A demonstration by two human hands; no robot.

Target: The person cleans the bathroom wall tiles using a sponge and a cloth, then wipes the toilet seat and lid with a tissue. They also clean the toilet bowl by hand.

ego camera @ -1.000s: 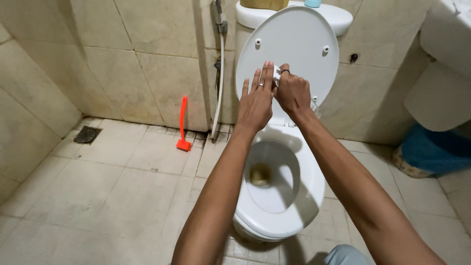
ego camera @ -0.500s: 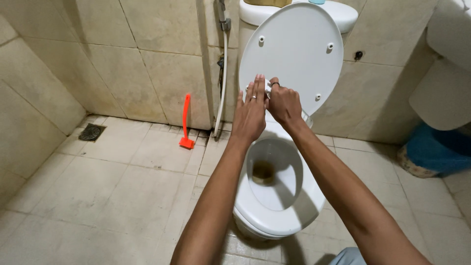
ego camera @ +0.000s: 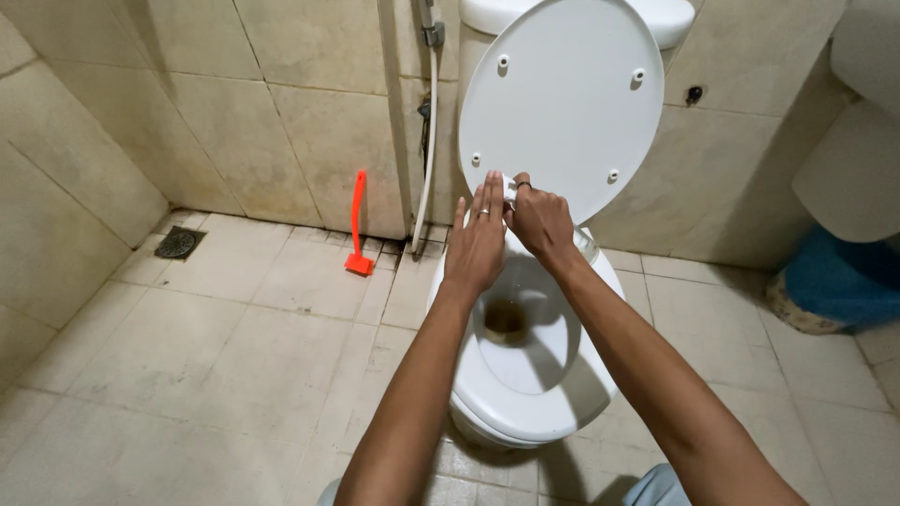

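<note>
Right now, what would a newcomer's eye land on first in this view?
The white toilet in the middle, its raised lid leaning against the cistern, with stained water in the bowl. Above the bowl the left hand is held flat with straight fingers, while the right hand pinches a small white object; what it is cannot be told. At left, an orange brush leans against the tiled wall.

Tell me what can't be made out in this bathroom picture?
- Small white thing above the toilet bowl: mostly hidden by the right hand and the left hand; its kind is unclear.
- Cistern: cut off by the top edge.
- Blue container: cut off by the right edge.
- Floor drain: too small for detail.
</note>
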